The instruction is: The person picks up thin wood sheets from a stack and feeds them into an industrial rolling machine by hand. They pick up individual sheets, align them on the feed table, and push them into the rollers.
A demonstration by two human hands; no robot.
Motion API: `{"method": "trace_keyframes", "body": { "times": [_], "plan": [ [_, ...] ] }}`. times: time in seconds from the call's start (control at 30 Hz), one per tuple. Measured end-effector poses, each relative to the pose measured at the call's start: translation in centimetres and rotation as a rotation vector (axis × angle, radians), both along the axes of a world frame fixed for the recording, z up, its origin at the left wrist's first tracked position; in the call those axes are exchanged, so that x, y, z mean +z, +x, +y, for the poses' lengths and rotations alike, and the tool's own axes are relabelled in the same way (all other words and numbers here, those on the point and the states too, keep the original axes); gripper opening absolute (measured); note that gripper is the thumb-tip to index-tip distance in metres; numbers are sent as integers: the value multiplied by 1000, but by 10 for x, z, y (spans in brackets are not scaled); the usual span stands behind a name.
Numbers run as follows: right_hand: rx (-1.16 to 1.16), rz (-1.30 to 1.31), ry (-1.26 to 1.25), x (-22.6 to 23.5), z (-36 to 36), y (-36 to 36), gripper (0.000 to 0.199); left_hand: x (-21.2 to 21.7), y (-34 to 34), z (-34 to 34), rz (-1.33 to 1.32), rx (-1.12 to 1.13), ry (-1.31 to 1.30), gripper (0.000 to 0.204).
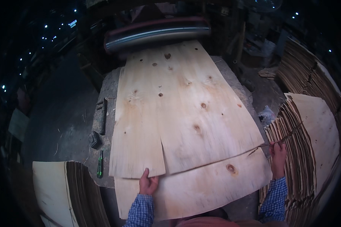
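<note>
A large pale wood veneer sheet with several knots lies lengthwise before me, its far end close to a roller. Its near edge is split. At the near left corner my left hand grips this sheet, thumb on top and fingers hidden. Another veneer sheet shows beneath it, nearer my body. Beyond the sheets' right edge my right hand is closed on a thin dark strip, which looks like a wood sliver and sticks out past the fingers.
A long metal roller spans the far end. A green and black utility knife and dark metal pieces lie on the table's left margin. Veneer stacks stand at the left and right; the right one is close to my hand.
</note>
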State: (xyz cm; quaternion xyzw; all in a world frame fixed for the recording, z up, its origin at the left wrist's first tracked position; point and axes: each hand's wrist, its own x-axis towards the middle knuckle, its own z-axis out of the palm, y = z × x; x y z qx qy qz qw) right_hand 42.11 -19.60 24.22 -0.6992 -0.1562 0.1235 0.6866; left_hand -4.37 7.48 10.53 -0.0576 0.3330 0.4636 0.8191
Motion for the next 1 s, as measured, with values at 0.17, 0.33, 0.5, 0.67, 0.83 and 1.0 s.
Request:
{"method": "trace_keyframes", "body": {
  "times": [0.17,0.33,0.5,0.67,0.83,1.0],
  "plan": [
    [5,261,48,1,-11,-34,9,-17,62,109,24,-34,80,21],
    [257,351,-49,1,38,-95,12,-2,84,182,114,-52,208,31],
    [702,450,-234,-47,96,-197,17,50,60,-21,441,-901,578,59],
    [1161,340,-258,-57,133,-299,24,43,-49,-131,265,-807,494,34],
    [1078,-566,-485,-71,98,-282,43,124,-197,-59,779,-246,610,26],
    [901,-889,-756,-132,-8,-218,54,192,-338,75,1276,32,476,34]
  ]
}}
